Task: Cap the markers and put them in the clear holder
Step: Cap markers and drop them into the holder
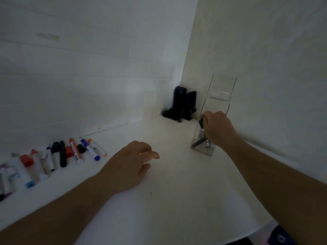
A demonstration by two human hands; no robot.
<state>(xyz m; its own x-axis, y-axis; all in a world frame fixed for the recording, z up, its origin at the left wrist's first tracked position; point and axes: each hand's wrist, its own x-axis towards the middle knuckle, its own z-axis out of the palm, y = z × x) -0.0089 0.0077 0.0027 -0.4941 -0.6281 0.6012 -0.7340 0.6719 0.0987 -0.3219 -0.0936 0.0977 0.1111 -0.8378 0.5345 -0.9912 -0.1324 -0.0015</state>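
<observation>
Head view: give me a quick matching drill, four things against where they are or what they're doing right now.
Things:
1. right hand
2. left hand
3. clear holder
4. loose markers and caps

States:
A. lying in a row on the table's left side
B. open above the table, holding nothing
C. standing near the right wall, a marker inside
D. holding a black-capped marker at the holder

Pairs: 1-D, 2-B, 3-C, 4-A

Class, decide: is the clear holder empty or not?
Not empty. The clear holder already has markers at its bottom, and the right hand holds another there.
</observation>
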